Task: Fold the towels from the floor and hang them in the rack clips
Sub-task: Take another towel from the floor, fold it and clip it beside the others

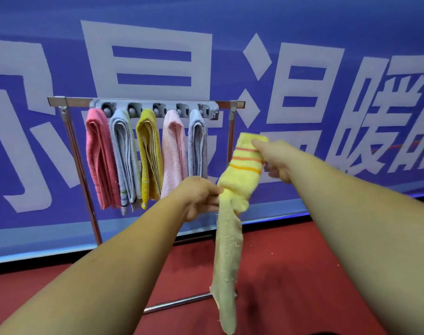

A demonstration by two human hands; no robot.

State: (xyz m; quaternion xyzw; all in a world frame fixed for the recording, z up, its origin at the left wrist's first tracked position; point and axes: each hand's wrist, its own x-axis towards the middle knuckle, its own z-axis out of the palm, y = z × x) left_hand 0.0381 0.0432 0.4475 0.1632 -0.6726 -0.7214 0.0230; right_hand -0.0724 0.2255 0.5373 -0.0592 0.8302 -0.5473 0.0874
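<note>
One pale yellow towel (240, 180) with orange stripes is up in the air, just right of the rack (80, 165), and two hands are on it. The right hand (276, 158) has its fingers curled round the bunched, striped upper part. The left hand (198, 197) pinches the towel lower down at its edge. Below that pinch a long tail hangs straight down over the red floor (290, 262).

On the rack, the grey clip bar (145, 105) shows five clips, and five folded towels hang side by side beneath it. From the left they are a coral pink towel (97, 153), a grey-blue towel (125, 153), a mustard towel (149, 151), a pale pink towel (173, 151) and a lavender-blue towel (197, 146). Behind it all is one blue banner (230, 20) with big white characters.
</note>
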